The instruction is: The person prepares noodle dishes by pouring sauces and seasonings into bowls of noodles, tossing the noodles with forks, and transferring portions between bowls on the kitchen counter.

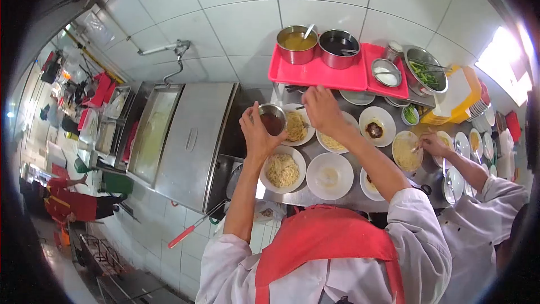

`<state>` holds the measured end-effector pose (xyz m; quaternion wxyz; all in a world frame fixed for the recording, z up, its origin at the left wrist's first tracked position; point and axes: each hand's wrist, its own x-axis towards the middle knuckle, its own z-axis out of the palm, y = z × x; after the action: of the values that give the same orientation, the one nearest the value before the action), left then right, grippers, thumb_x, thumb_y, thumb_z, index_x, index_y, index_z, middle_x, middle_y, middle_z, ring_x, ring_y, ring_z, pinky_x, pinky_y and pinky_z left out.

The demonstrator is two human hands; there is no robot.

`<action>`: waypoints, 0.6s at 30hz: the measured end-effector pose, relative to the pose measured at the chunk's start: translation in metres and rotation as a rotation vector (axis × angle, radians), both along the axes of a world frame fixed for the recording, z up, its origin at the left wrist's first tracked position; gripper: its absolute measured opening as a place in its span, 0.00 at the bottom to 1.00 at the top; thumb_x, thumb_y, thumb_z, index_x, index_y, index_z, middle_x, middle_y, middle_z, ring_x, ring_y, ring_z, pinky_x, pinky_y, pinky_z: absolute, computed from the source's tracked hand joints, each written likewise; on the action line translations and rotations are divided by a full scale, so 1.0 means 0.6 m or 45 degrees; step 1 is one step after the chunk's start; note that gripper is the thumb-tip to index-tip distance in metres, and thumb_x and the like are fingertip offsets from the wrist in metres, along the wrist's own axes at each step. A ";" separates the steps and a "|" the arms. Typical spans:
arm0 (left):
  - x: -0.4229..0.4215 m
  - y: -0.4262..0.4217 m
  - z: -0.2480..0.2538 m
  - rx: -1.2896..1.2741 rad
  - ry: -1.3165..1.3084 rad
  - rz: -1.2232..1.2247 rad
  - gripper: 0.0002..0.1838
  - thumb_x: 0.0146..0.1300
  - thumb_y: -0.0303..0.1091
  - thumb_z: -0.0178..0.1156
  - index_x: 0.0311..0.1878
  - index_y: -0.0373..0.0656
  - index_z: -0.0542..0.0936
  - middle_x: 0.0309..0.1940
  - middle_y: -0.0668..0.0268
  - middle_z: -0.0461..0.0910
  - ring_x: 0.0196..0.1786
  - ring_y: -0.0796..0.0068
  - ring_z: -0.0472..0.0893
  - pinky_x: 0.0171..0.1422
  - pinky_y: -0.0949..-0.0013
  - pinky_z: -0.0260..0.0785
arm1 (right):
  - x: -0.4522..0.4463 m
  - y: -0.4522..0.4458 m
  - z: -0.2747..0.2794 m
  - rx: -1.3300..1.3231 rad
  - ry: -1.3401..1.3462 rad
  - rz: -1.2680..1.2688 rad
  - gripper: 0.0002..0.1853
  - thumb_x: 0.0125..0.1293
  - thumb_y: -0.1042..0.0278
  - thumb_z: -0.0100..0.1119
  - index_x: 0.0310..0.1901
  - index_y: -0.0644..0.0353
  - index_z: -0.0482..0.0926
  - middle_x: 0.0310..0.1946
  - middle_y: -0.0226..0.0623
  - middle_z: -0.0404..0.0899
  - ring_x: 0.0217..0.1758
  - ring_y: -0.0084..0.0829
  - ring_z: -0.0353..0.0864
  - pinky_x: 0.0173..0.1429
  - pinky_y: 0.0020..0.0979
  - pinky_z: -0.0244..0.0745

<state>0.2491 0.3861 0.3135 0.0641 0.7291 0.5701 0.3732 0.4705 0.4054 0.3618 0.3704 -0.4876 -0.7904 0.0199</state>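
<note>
A small metal bowl of dark reddish liquid [272, 120] is gripped at its rim by my left hand [259, 134]. My right hand [323, 110] is raised over the bowls to the right of it, fingers bent together near a utensil; what they pinch is too small to tell. Between my hands lies a white bowl of brownish noodles [296, 126]. Nearer to me stand a bowl of pale noodles [282, 170] and a white bowl with a little pale liquid [329, 176]. Another bowl of noodles [332, 142] is partly under my right forearm.
A red tray [315, 76] bears two metal pots and a small bowl of white powder. A co-worker's hand [434, 144] works at bowls on the right. Left are a metal cooker [194, 141] and a red-handled tool [181, 237]. Another person [70, 200] stands far left.
</note>
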 end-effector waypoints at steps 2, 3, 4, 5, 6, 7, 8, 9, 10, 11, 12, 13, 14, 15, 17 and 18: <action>-0.017 -0.004 -0.004 0.002 0.024 0.029 0.59 0.34 0.44 0.78 0.70 0.32 0.58 0.60 0.46 0.61 0.62 0.45 0.61 0.67 0.48 0.58 | -0.011 -0.003 -0.019 0.359 -0.474 0.117 0.09 0.56 0.72 0.57 0.39 0.59 0.71 0.35 0.39 0.72 0.42 0.39 0.71 0.48 0.38 0.67; -0.020 -0.007 -0.005 -0.001 0.019 0.044 0.59 0.34 0.44 0.78 0.70 0.32 0.58 0.60 0.46 0.61 0.62 0.45 0.61 0.67 0.48 0.58 | -0.015 -0.005 -0.019 0.394 -0.469 0.132 0.06 0.58 0.70 0.53 0.36 0.58 0.72 0.35 0.38 0.71 0.42 0.37 0.70 0.48 0.35 0.65; -0.020 -0.008 -0.006 -0.012 0.008 0.040 0.59 0.34 0.43 0.78 0.69 0.32 0.58 0.60 0.47 0.61 0.62 0.45 0.62 0.67 0.48 0.58 | -0.019 -0.007 -0.016 0.396 -0.472 0.147 0.06 0.58 0.70 0.53 0.36 0.58 0.72 0.35 0.38 0.71 0.42 0.37 0.70 0.48 0.35 0.65; -0.018 -0.008 -0.005 -0.020 -0.004 0.036 0.59 0.34 0.43 0.78 0.69 0.32 0.58 0.59 0.47 0.61 0.61 0.45 0.62 0.66 0.48 0.58 | -0.025 -0.008 -0.006 0.386 -0.411 0.145 0.06 0.57 0.70 0.54 0.37 0.58 0.72 0.35 0.38 0.71 0.42 0.38 0.70 0.48 0.35 0.65; -0.014 -0.008 -0.004 -0.020 -0.010 0.048 0.59 0.34 0.43 0.78 0.69 0.32 0.58 0.59 0.47 0.61 0.61 0.45 0.62 0.66 0.48 0.58 | -0.031 -0.008 -0.001 0.373 -0.350 0.140 0.07 0.56 0.70 0.55 0.37 0.58 0.72 0.35 0.38 0.72 0.42 0.38 0.70 0.49 0.36 0.65; -0.007 -0.010 -0.002 -0.018 -0.035 0.031 0.58 0.34 0.43 0.79 0.69 0.32 0.58 0.59 0.47 0.61 0.61 0.45 0.62 0.66 0.48 0.58 | -0.040 -0.005 0.001 0.372 -0.353 0.149 0.07 0.56 0.70 0.55 0.37 0.58 0.72 0.35 0.38 0.72 0.42 0.38 0.70 0.49 0.36 0.65; 0.001 -0.010 -0.002 -0.017 -0.061 0.011 0.58 0.34 0.43 0.79 0.69 0.32 0.58 0.59 0.47 0.62 0.61 0.46 0.63 0.66 0.48 0.59 | -0.051 0.000 0.003 0.300 -0.351 0.202 0.11 0.55 0.69 0.58 0.39 0.59 0.71 0.36 0.39 0.73 0.43 0.38 0.70 0.49 0.36 0.65; 0.009 -0.009 -0.004 0.018 -0.080 0.000 0.58 0.33 0.43 0.79 0.69 0.32 0.58 0.59 0.47 0.62 0.60 0.46 0.63 0.66 0.48 0.59 | -0.061 0.002 0.004 0.227 -0.350 0.251 0.14 0.53 0.68 0.62 0.40 0.60 0.71 0.36 0.39 0.74 0.43 0.39 0.71 0.49 0.36 0.65; 0.016 -0.010 -0.005 0.015 -0.083 0.002 0.58 0.33 0.43 0.79 0.69 0.32 0.58 0.59 0.47 0.62 0.60 0.46 0.63 0.66 0.48 0.59 | -0.071 0.001 0.001 0.224 -0.353 0.253 0.14 0.53 0.68 0.62 0.40 0.60 0.71 0.36 0.39 0.74 0.43 0.39 0.71 0.49 0.36 0.65; 0.021 -0.011 -0.004 0.000 -0.089 -0.010 0.59 0.33 0.42 0.79 0.69 0.33 0.58 0.59 0.47 0.62 0.61 0.45 0.63 0.66 0.48 0.59 | -0.082 0.001 -0.006 0.035 -0.347 0.237 0.18 0.51 0.67 0.65 0.42 0.61 0.70 0.37 0.41 0.75 0.43 0.41 0.72 0.49 0.39 0.66; 0.025 -0.012 -0.002 -0.014 -0.094 -0.020 0.59 0.33 0.42 0.79 0.70 0.34 0.58 0.59 0.47 0.61 0.62 0.45 0.62 0.67 0.48 0.59 | -0.089 0.005 -0.016 -0.150 -0.339 0.221 0.23 0.49 0.66 0.68 0.44 0.61 0.69 0.37 0.43 0.76 0.44 0.43 0.73 0.49 0.41 0.67; 0.028 -0.014 0.000 0.005 -0.124 -0.028 0.59 0.32 0.41 0.79 0.70 0.33 0.58 0.59 0.47 0.61 0.61 0.45 0.62 0.67 0.49 0.59 | -0.089 0.018 -0.044 -0.145 -0.340 0.227 0.23 0.49 0.66 0.68 0.44 0.61 0.69 0.37 0.43 0.76 0.44 0.43 0.73 0.49 0.41 0.67; 0.027 -0.013 0.001 0.013 -0.127 -0.016 0.59 0.32 0.41 0.79 0.70 0.33 0.58 0.59 0.47 0.61 0.61 0.45 0.62 0.67 0.49 0.59 | -0.084 0.037 -0.082 -0.279 -0.125 0.183 0.25 0.49 0.66 0.69 0.45 0.61 0.67 0.36 0.44 0.76 0.42 0.43 0.75 0.47 0.42 0.69; 0.024 -0.015 0.000 -0.019 -0.120 0.007 0.60 0.32 0.41 0.79 0.70 0.33 0.58 0.59 0.47 0.61 0.62 0.45 0.62 0.67 0.49 0.59 | -0.079 0.046 -0.090 -0.415 0.088 0.141 0.27 0.49 0.66 0.70 0.47 0.61 0.66 0.35 0.44 0.76 0.40 0.44 0.76 0.46 0.43 0.71; 0.015 -0.018 -0.003 -0.055 -0.119 0.045 0.60 0.32 0.41 0.79 0.70 0.33 0.58 0.59 0.47 0.61 0.62 0.45 0.62 0.67 0.49 0.59 | -0.048 0.058 -0.088 -0.587 0.274 0.192 0.25 0.50 0.68 0.69 0.47 0.60 0.66 0.33 0.44 0.75 0.37 0.43 0.77 0.44 0.42 0.72; 0.007 -0.018 -0.007 -0.020 -0.105 0.055 0.59 0.33 0.42 0.79 0.69 0.33 0.58 0.59 0.47 0.61 0.61 0.45 0.62 0.66 0.48 0.59 | -0.037 0.059 -0.076 -0.760 0.470 0.223 0.24 0.52 0.69 0.67 0.47 0.59 0.65 0.32 0.44 0.74 0.35 0.42 0.78 0.43 0.41 0.73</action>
<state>0.2531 0.3751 0.3092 0.0850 0.7001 0.5857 0.3996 0.4482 0.4409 0.3164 0.3452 -0.4929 -0.7083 0.3691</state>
